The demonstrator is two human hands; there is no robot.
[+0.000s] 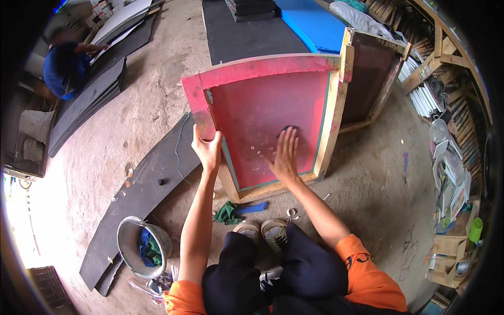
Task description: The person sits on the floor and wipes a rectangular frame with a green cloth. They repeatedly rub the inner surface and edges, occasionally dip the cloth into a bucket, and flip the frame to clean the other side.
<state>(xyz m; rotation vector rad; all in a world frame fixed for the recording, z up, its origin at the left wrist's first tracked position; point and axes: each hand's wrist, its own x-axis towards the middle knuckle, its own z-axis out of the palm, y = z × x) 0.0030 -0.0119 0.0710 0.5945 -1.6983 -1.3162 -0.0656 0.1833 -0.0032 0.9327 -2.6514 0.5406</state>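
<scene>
A wooden screen-printing frame (331, 121) stands tilted on the floor before me, its top and left bars stained pink-red around a translucent red mesh (247, 115). Small pale spots dot the lower middle of the mesh. My left hand (207, 151) is closed around the frame's left bar, thumb up. My right hand (286, 157) lies against the mesh right of its centre, fingers straight and close together. A small dark cloth-like piece (290, 127) shows at those fingertips, mostly hidden beneath them.
A second framed screen (370, 79) leans behind at the right. Green cloth (227, 213) lies by my shoes. At left are a grey bucket (124, 247) holding cloths and a long black sheet (142, 194). Blue sheets (310, 26) lie behind; another person (65, 65) works far left.
</scene>
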